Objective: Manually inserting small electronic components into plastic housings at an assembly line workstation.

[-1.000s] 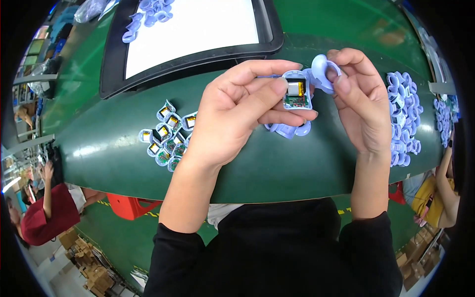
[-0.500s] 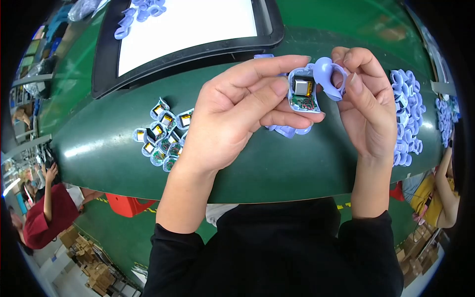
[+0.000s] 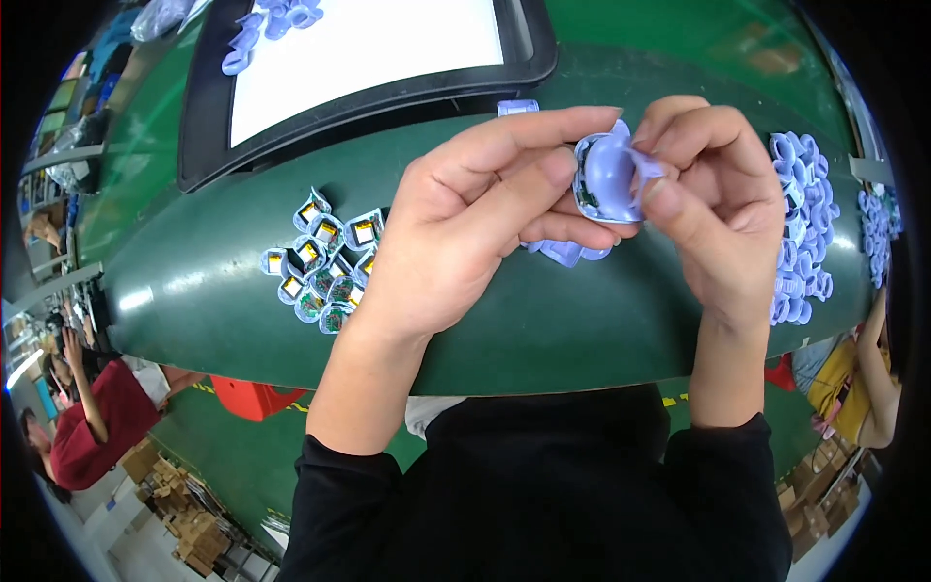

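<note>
Between the thumb and fingers of my left hand (image 3: pixel 465 209) is a light-blue housing half (image 3: pixel 586 199), its circuit board showing only at the left edge. A purple curved plastic cover (image 3: pixel 611 173) lies over its open side, hiding most of the inside. My right hand (image 3: pixel 722 184) pinches the cover by its raised edge. To the left of my left wrist, several open housing halves (image 3: pixel 325 233) with batteries and green boards lie in a group. More purple pieces (image 3: pixel 564 252) rest on the table beneath my hands.
Purple plastic parts (image 3: pixel 803 228) are heaped to the right of my right hand. A black-framed tray (image 3: pixel 369 107) with a white surface stands at the back left, holding a few purple parts (image 3: pixel 276 17). The green table's (image 3: pixel 543 330) near edge is by my body. People sit at both sides.
My right hand has moved left and turned the purple cover onto the housing half. The battery and most of the board, visible before, are now covered.
</note>
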`<state>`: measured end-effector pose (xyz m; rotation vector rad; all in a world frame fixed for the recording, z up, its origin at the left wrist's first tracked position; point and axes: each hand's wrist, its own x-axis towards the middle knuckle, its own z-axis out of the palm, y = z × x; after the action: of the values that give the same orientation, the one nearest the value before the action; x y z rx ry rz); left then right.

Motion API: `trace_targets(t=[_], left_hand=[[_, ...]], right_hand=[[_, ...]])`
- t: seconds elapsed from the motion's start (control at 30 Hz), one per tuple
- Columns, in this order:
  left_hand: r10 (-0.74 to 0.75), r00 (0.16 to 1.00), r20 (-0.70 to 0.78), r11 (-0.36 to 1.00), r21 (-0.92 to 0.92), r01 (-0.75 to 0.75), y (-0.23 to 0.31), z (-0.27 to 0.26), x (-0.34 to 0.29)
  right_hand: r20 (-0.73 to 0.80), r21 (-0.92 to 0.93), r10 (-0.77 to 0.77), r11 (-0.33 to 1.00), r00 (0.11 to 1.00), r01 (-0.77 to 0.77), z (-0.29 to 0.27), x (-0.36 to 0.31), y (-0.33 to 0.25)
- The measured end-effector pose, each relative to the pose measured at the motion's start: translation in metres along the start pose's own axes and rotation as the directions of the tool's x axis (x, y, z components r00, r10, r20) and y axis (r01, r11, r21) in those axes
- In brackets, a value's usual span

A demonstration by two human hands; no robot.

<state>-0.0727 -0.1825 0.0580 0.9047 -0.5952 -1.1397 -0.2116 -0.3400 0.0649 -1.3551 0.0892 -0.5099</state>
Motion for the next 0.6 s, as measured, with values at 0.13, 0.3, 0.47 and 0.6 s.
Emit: trace_targets(t=[0.13,0.3,0.47,0.6], left_hand=[[0.043,0.999,-0.018,0.999,0.005,-0.043,-0.003,-0.001,0.000],[0.027,0.999,0.021,0.999,0.022,-0.028,0.001,0.003,0.000],[-0.028,1.000,0.008,0.999,-0.046,0.028,-0.001,0.001,-0.002],[-0.024,1.000,0.003,1.000,-0.014,0.024,-0.004,-0.001,-0.005]], right_hand=[[-0.068,0.005,0.037,0.999,0.997,-0.037,0.008,0.001,0.001],[-0.073,0.081,-0.050,0.995,0.996,0.056,0.009,-0.001,-0.001],[-0.066,0.092,-0.056,0.994,0.996,0.063,0.006,0.000,0.006],[-0.104,0.086,0.024,0.996,0.994,-0.015,0.013,0.000,0.003]])
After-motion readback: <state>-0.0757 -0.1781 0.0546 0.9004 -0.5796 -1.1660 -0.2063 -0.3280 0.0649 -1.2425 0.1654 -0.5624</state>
